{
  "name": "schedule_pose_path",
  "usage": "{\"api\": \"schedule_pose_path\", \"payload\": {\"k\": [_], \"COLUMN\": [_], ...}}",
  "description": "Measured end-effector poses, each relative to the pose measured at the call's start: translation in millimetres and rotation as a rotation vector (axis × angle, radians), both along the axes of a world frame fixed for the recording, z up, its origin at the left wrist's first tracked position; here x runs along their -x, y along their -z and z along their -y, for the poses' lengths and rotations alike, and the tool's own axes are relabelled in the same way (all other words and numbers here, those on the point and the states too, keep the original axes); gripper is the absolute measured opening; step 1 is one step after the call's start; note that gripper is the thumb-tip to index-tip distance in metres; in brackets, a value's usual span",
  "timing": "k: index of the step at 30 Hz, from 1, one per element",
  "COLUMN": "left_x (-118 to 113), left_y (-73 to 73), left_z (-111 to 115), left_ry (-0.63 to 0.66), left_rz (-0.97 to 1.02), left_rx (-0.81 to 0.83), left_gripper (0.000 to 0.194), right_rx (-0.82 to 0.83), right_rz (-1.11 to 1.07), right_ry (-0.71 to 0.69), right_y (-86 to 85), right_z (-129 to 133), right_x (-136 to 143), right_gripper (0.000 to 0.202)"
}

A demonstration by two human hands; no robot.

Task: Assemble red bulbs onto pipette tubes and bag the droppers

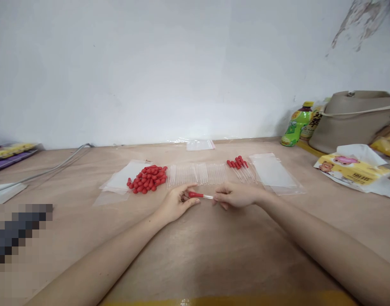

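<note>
A dropper joins a red rubber bulb (195, 194) to a clear tube (208, 196), lying level just above the table. My right hand (235, 195) pinches the tube between thumb and fingers. Around the bulb end, my left hand (179, 202) has its thumb and index finger spread apart; whether its curled fingers touch the bulb I cannot tell. Behind my hands lies a row of clear tubes (195, 173). Left of the row is a pile of loose red bulbs (147, 179). Several droppers with red bulbs (238, 162) lie together at its right.
Clear plastic bags lie left (118, 180) and right (269, 172), with a small bag (199, 145) by the wall. At the right stand a green bottle (295, 125), a grey-beige bucket-shaped bag (351, 121) and a tissue pack (354, 168). A grey cable (64, 162) crosses the left side.
</note>
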State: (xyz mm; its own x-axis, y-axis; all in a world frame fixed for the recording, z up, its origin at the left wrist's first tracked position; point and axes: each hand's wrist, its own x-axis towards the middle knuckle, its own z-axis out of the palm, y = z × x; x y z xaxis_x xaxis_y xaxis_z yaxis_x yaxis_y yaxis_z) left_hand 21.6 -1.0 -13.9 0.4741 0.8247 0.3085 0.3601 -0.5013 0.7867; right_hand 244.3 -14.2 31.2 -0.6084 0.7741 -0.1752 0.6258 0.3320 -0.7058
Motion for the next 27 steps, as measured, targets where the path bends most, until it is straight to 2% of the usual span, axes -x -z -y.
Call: {"api": "schedule_pose_path", "payload": {"k": [2,3,5,8,10,12,16,22,27], "left_x": [1,2,2,3,2,2,2,1,1], "left_y": [2.6,3.2,3.0,0.8,-0.8,-2.2,-4.7,-5.5,-5.1], "left_z": [-3,-4,-4,-4,-3,-2,-1,-1,0], "left_ry": [-0.022,-0.026,-0.020,-0.016,-0.014,-0.011,-0.008,-0.003,-0.001], "left_rz": [0.017,0.014,-0.012,-0.071,-0.101,-0.125,-0.153,-0.157,-0.173], "left_rx": [0.030,0.031,0.030,0.028,0.014,-0.003,-0.030,-0.057,-0.059], "left_gripper": [0.051,0.050,0.044,0.036,0.032,0.030,0.026,0.022,0.021], "right_rx": [0.025,0.005,-0.093,-0.334,-0.447,-0.521,-0.638,-0.607,-0.617], "right_rz": [-0.050,-0.077,-0.050,0.205,0.362,0.463,0.583,0.583,0.584], "right_ry": [0.042,0.109,0.346,0.720,0.832,0.856,0.807,0.773,0.808], "right_y": [-4.0,-5.0,-4.9,0.5,6.9,14.2,25.2,26.5,26.4], "right_z": [-7,-11,-20,-30,-34,-35,-34,-32,-32], "right_x": [-14,-22,-36,-49,-53,-53,-53,-54,-48], "right_gripper": [0.031,0.032,0.035,0.040,0.040,0.036,0.031,0.037,0.045]}}
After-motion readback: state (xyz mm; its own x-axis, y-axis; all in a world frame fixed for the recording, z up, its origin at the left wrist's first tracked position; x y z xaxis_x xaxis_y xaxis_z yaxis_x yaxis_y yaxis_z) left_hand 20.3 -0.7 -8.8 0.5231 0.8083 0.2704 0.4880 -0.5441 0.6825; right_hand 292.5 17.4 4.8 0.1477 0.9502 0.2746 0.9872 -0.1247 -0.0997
